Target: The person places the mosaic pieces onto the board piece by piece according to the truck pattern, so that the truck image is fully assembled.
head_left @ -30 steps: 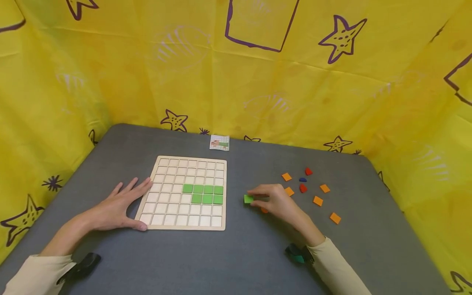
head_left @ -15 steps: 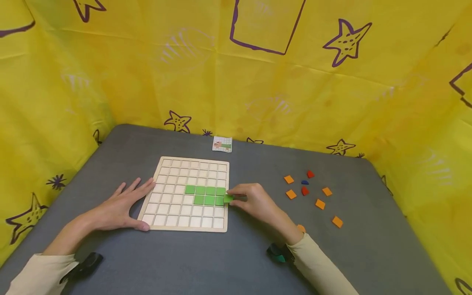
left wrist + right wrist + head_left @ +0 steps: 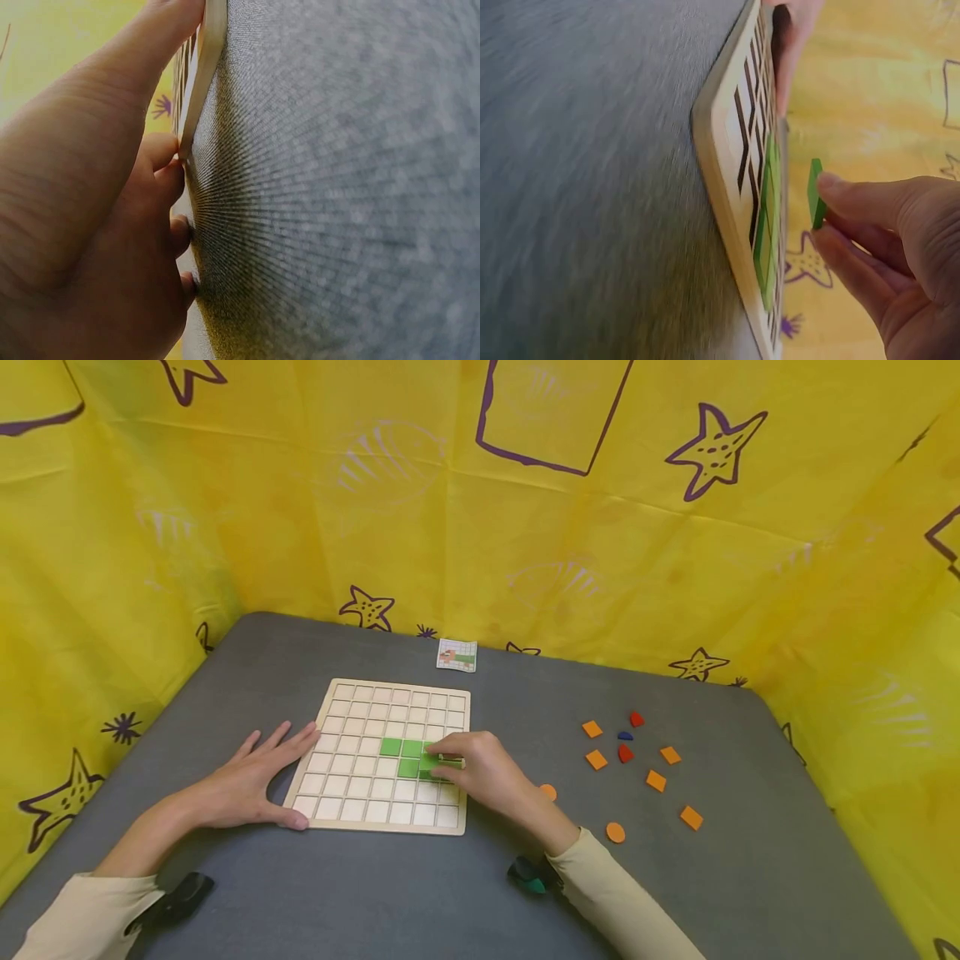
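Note:
A pale wooden grid board (image 3: 351,787) lies on the grey table, with green square tiles (image 3: 391,747) set in two rows at its right side. My left hand (image 3: 232,789) rests along the board's left edge, fingers spread and thumb at the near left corner. Between thumb and fingertips, my right hand (image 3: 487,777) pinches one green square tile (image 3: 816,193) over those rows. The right wrist view shows this tile raised above the board with a gap beneath it. From the head, the right hand hides part of the green rows.
To the right lie several orange squares (image 3: 656,781), two orange circles (image 3: 615,832), two red pieces (image 3: 626,753) and a blue half-round piece (image 3: 626,736). A small picture card (image 3: 457,656) lies behind the board. Yellow patterned cloth (image 3: 480,527) surrounds the table.
My right hand has carried the green tile leftward from the table right of the board to over its green rows. An orange circle has come into view. My left hand keeps its place on the board.

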Demonstrator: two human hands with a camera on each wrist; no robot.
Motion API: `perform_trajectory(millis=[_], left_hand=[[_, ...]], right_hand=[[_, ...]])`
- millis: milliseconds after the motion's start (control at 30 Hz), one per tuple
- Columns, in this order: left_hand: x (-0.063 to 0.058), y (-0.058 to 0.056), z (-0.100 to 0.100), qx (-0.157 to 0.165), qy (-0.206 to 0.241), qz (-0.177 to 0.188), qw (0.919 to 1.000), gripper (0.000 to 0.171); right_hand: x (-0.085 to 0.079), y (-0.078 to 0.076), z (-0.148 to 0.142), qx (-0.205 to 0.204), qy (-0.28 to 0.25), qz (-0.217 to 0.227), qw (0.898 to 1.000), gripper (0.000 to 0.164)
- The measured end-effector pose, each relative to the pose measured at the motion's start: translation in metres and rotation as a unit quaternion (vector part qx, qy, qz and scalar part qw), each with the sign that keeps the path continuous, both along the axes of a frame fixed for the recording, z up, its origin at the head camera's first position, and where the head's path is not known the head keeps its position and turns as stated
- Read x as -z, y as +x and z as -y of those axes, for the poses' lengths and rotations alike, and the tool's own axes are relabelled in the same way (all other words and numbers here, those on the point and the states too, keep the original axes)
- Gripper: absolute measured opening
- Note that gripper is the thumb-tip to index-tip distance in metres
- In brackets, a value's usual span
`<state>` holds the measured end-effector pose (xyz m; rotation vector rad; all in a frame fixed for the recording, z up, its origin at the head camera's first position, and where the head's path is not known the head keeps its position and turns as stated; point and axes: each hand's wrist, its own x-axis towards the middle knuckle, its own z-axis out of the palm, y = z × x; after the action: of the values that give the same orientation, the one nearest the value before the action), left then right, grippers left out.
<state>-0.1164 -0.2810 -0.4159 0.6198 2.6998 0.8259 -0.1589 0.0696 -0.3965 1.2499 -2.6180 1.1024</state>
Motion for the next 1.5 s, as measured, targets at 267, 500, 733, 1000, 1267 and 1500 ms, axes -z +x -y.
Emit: perform_trajectory(millis=[267, 500, 733, 1000, 1267, 1500], left_hand=[[0.0, -0.002, 0.0, 0.001, 0.002, -0.006, 1.0, 0.121], [0.002, 0.0, 0.0, 0.004, 0.013, -0.012, 0.9998, 0.119], [0.003, 0.001, 0.0, 0.002, 0.013, -0.009, 0.9999, 0.118], [0.002, 0.002, 0.001, 0.007, 0.016, -0.012, 0.9998, 0.117], [0.003, 0.0, -0.001, 0.0, 0.014, 0.001, 0.9999, 0.12], [0.003, 0.002, 0.001, 0.004, 0.02, -0.011, 0.9997, 0.118]], right_hand=[[0.0, 0.0, 0.025, -0.008, 0.056, -0.024, 0.998, 0.025], [0.004, 0.002, 0.044, -0.005, 0.083, -0.041, 0.996, 0.025], [0.005, 0.003, 0.057, 0.01, 0.11, -0.061, 0.992, 0.024], [0.006, 0.003, 0.063, 0.027, 0.123, -0.056, 0.99, 0.025], [0.006, 0.002, 0.058, 0.027, 0.122, -0.052, 0.991, 0.026], [0.002, 0.002, 0.046, 0.028, 0.113, -0.045, 0.992, 0.027]])
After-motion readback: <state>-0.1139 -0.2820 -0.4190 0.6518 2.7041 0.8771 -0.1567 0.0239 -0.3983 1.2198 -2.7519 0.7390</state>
